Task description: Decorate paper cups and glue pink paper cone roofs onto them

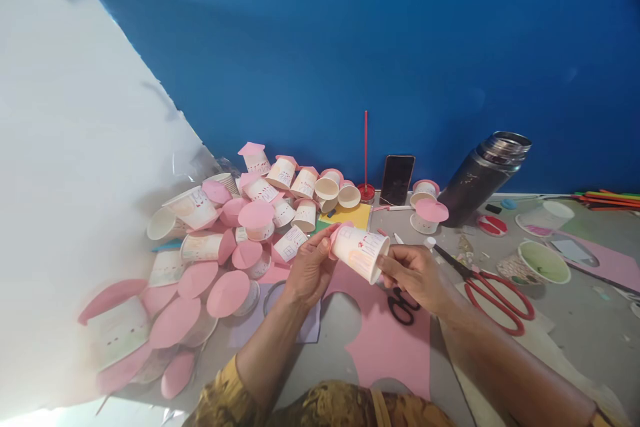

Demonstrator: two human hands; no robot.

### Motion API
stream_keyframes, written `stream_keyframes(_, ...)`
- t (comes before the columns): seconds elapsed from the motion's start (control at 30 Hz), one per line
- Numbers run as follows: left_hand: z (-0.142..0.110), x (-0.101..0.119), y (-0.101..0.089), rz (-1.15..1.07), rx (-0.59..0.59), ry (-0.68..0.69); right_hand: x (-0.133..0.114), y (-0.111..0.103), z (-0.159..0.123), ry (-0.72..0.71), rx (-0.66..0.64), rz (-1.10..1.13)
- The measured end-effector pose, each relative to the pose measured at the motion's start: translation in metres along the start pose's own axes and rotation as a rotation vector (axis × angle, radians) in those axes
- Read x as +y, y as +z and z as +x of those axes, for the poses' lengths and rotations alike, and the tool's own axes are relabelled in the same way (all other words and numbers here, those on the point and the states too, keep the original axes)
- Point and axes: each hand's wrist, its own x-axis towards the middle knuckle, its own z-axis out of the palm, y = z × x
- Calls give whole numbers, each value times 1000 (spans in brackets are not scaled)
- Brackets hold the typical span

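1. Leftmost, at about nine o'clock from the hands, a heap of paper cups (260, 213) lies tumbled on the grey table (575, 320), many capped with pink paper discs (227, 293).
2. Next, the left hand (310, 267) has its fingers curled around the closed, pink-covered end of a white paper cup (360, 250), thumb on top.
3. That cup is held tilted on its side above the table between both hands, its open mouth turned toward four o'clock.
4. Below the cup, at six o'clock, a pink paper sheet (390, 347) with round cut-outs lies flat on the table.
5. Then the right hand (415, 273) pinches the cup's rim with its fingertips, the other fingers loosely bent.
6. Just beside that hand, at three o'clock, red-handled scissors (495, 297) lie on the table; small black scissors (403, 307) lie under the wrist.
7. At twelve o'clock a dark phone (397, 180) leans against the blue wall (350, 47), and at two o'clock a dark flask (483, 177) leans.
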Motion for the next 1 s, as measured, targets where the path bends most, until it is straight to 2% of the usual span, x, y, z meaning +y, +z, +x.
stream_keyframes(0.2, 2, -3, 1, -40, -5, 44, 1, 3, 3, 44, -9, 117)
stream_keyframes(0.4, 2, -2, 1, -46, -19, 26, -1, 2, 3, 103, -25, 278)
stream_keyframes(0.6, 3, -3, 2, -10, -20, 34, -4, 6, 2, 115, -20, 268)
stream_keyframes(0.83, 4, -5, 2, -78, -14, 31, 6, 6, 3, 99, -5, 231)
stream_keyframes(1.0, 3, -6, 3, -52, -4, -3, 7, 6, 3, 23, 26, 110)
